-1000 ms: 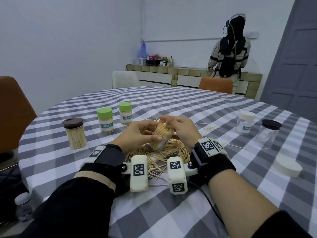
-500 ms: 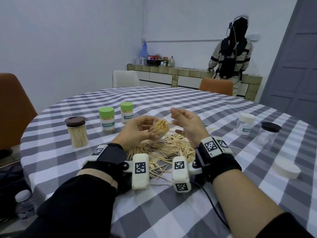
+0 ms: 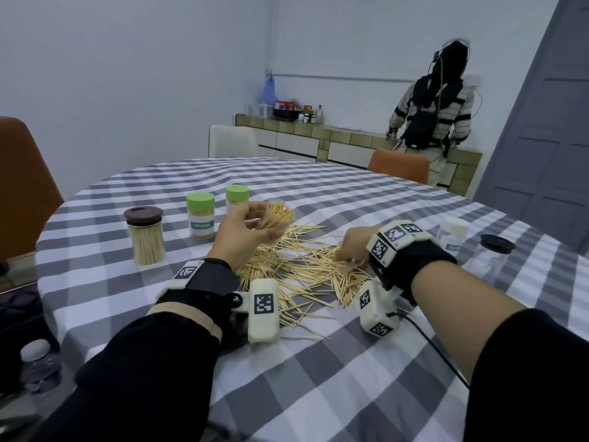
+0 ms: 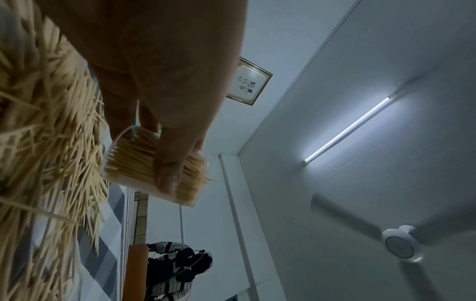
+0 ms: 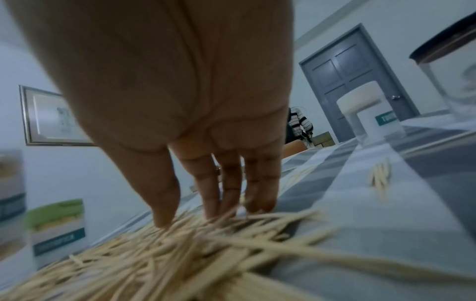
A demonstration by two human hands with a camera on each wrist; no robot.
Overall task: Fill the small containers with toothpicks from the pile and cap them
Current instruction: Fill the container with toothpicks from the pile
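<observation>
Grip: your left hand point(image 3: 247, 232) clasps 1 clear plastic container point(image 3: 276, 218), tilted above the pile point(image 3: 296, 266) and packed with toothpicks, uncapped. Your right hand point(image 3: 352, 247) lies relaxed, fingers point(image 5: 211, 195) straight, touching the pile on the table point(image 3: 318, 362). Done: 3 capped cylinders point(image 3: 200, 215) at left. Left, likely: 2 capped clear containers at right, seemingly unfilled. Thin pale wooden sticks.
</observation>
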